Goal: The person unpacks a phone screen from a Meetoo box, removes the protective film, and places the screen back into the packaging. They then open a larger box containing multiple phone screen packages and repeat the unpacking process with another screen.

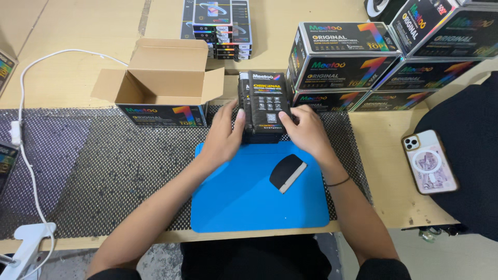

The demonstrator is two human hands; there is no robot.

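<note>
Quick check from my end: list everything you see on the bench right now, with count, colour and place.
stack of flat packs: one, black, upright between both hands
open carton: one, brown inside, left of the stack
blue mat: one, under the hands
scraper: one, black, on the mat
mesh mat: one, black, across the table
sealed boxes: several, black, stacked rear right
flat packs: small pile, far centre
phone: one, pale case, right
cable: one, white, left
left hand: on the stack's left side
right hand: on its right side
</note>
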